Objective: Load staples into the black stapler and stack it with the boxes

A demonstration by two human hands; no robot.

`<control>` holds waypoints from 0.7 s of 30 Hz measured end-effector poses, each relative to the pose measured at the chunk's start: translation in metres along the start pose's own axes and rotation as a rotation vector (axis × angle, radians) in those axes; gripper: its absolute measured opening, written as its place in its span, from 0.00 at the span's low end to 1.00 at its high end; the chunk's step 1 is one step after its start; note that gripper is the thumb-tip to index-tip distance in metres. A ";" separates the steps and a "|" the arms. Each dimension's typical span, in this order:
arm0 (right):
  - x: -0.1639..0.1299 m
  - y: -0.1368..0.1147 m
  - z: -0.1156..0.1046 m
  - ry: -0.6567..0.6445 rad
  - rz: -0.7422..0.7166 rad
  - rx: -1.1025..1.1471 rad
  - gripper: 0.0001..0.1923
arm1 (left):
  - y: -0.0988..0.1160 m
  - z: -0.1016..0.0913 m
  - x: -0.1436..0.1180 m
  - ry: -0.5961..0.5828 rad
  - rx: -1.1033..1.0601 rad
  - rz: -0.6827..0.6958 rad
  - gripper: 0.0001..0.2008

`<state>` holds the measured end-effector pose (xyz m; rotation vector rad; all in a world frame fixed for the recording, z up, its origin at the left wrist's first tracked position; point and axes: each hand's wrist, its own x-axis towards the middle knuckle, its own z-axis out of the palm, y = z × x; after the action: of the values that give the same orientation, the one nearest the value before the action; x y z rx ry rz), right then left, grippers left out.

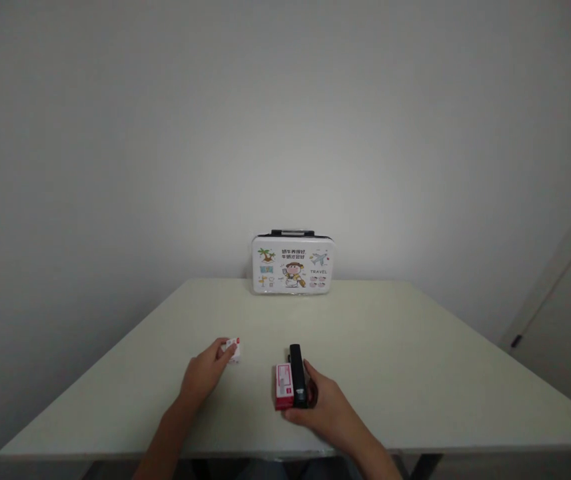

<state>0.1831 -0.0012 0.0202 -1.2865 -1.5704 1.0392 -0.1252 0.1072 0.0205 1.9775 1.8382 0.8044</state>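
Observation:
My left hand [207, 371] is closed around a small white box with red print [234, 351], pinching it between thumb and fingers over the left middle of the table. My right hand [332, 408] curls around the right side of a black stapler [297, 375]. Its thumb reaches to the near end of a red and white box [284, 385] that stands right against the stapler's left side. Part of the right fingers is hidden behind the stapler and in shade.
At the back of the white table [380, 347], a white case with cartoon prints and a black handle [293, 265] stands upright by the wall. The table's front edge runs just below my hands. A door with a dark handle [516, 341] is at the right.

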 end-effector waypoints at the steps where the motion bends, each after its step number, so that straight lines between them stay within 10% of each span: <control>1: 0.001 -0.005 0.000 -0.034 -0.019 -0.004 0.41 | 0.014 0.010 0.000 -0.030 -0.011 0.046 0.23; 7: 0.002 -0.022 0.002 -0.060 -0.083 -0.110 0.30 | 0.091 0.057 -0.019 -0.130 -0.032 0.187 0.21; 13: 0.001 -0.014 -0.007 -0.072 -0.068 -0.078 0.28 | 0.117 0.075 -0.035 -0.087 0.068 0.180 0.22; 21: -0.009 -0.002 -0.089 -0.094 0.066 -0.140 0.25 | 0.192 0.124 -0.034 -0.102 0.135 0.198 0.25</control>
<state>0.2681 -0.0022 0.0492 -1.4097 -1.7069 1.0595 0.1027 0.0679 0.0292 2.2679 1.6990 0.6340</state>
